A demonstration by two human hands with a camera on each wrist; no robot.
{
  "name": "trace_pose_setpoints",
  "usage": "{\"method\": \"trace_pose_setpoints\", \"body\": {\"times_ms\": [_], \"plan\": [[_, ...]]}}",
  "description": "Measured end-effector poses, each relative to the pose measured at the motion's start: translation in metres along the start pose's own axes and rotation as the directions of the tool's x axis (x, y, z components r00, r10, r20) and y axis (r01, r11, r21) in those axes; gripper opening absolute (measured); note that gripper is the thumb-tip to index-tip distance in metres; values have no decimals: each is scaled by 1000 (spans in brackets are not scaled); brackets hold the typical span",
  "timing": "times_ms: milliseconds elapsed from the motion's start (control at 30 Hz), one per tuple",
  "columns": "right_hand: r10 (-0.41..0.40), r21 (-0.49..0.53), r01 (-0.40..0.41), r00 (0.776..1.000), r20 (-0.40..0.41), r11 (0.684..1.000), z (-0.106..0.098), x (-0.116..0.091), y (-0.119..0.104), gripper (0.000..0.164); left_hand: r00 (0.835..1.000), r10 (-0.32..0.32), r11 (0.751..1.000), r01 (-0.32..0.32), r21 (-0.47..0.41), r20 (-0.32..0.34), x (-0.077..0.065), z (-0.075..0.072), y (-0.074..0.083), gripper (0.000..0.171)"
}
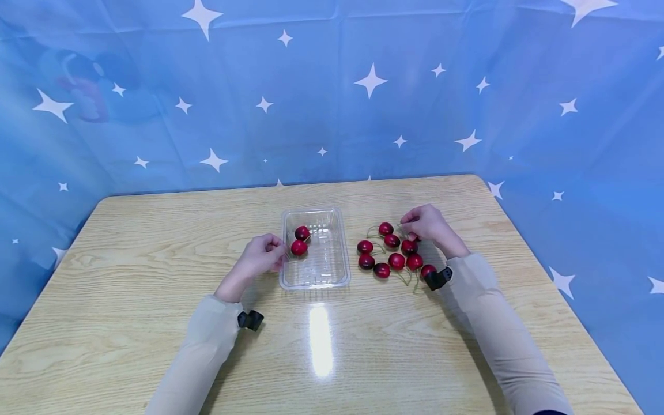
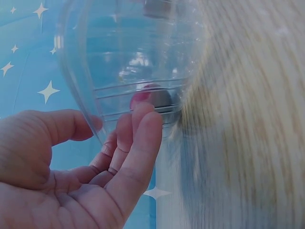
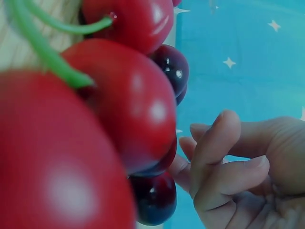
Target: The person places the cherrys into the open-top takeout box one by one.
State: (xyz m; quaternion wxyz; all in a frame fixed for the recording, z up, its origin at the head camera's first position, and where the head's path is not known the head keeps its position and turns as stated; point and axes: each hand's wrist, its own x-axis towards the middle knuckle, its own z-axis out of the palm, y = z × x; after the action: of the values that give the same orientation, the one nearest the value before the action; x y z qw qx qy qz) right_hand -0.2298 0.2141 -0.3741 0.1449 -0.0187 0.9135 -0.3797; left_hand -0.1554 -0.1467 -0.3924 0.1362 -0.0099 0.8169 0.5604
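At the left rim of a clear plastic container (image 1: 339, 230), my left hand (image 1: 263, 253) pinches the edge between thumb and fingers. In the left wrist view the thumb meets the rim while the other fingers (image 2: 136, 157) curl against the ribbed wall. Two cherries lie in the container, the nearer red cherry (image 1: 298, 247) beside my fingertips. To the right, my right hand (image 1: 427, 225) is over the far side of the loose cherries (image 1: 396, 261), its thumb and index fingertips together at a thin green stem. A cherry (image 1: 413, 236) is partly hidden below this hand.
The light wooden table (image 1: 155, 276) bears the container and several stemmed cherries grouped to its right. One cherry (image 1: 427, 270) lies close to the right wrist camera (image 1: 438, 279). A blue star-printed curtain (image 1: 332, 86) hangs behind the table.
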Motion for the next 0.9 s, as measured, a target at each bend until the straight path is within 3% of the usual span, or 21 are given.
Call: {"method": "trace_pose_setpoints", "body": {"times_ms": [467,900], "plan": [[-21,-76,23,999,27,997,9,5,-5,14,1000,6,1000,-6,1,-2,2,1,-2,16],[-7,-49,4,998,-62,999,5,3,-4,19,1000,8,1000,-9,14,4,2,0,-1,18]]}}
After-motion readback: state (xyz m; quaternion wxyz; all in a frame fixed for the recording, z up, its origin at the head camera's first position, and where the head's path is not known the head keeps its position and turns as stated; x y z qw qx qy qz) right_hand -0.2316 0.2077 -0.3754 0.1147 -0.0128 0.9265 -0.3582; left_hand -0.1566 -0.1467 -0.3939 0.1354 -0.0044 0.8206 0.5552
